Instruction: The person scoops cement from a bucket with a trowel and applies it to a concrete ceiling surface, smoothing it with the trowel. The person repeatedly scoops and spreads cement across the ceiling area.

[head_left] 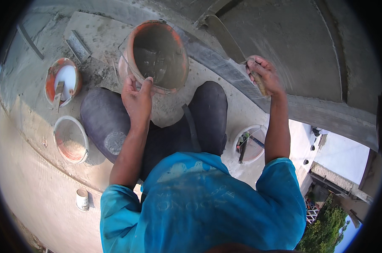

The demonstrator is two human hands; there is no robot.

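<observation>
My left hand (137,99) grips the near rim of an orange, cement-caked bucket (181,59), thumb over the edge. The bucket tilts toward me above the floor by my knees, with wet grey mortar (151,63) inside. In my right hand (267,76), fingers are wrapped round the wooden handle of a trowel (227,39). Its long, mortar-coated blade points up and left, across the grey plastered wall (279,46). The tip is close to a ridge on that wall; whether it touches, I cannot tell.
Left of my knees stand a small orange bucket (49,80) with white contents and a wooden-handled tool, and a whitish bucket (86,147). A small can (82,200) lies farther back. Beside my right thigh is a white tub (258,158) with tools. Metal channel (78,46) lies far left.
</observation>
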